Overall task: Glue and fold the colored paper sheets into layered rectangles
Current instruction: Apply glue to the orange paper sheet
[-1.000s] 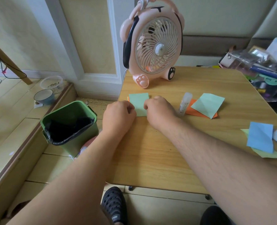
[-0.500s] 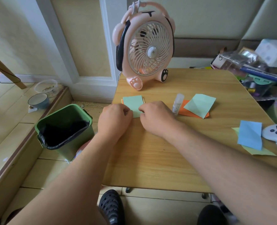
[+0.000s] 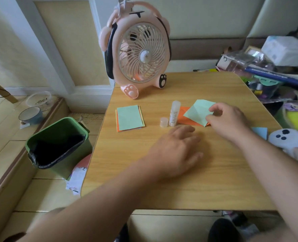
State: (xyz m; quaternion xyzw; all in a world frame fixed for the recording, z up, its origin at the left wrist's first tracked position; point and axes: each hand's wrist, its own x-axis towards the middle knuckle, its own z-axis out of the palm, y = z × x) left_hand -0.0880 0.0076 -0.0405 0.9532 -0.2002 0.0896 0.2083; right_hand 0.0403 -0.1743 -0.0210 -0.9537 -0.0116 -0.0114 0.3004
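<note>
While your right hand [image 3: 227, 120] curls thumb and fingers onto the near edge of the loose mint-green paper square [image 3: 198, 111], which lies on an orange paper sheet [image 3: 185, 116] on the wooden counter [image 3: 197, 180], your left hand [image 3: 177, 151] hovers low over the counter with fingers spread and relaxed, holding nothing. At the counter's left side sits the finished stack of layered rectangles, mint-green on top [image 3: 129, 117]. The white glue stick [image 3: 174, 113] stands uncapped just beside the orange sheet, its round translucent cap [image 3: 164, 122] next to it. Dragging the green square toward you could likely pull the orange sheet along and tip the glue stick, smearing the papers. The pink animal-shaped desk fan [image 3: 137, 51] faces the counter; if it is running, it might lift loose sheets. I judge the next layer barely begun.
</note>
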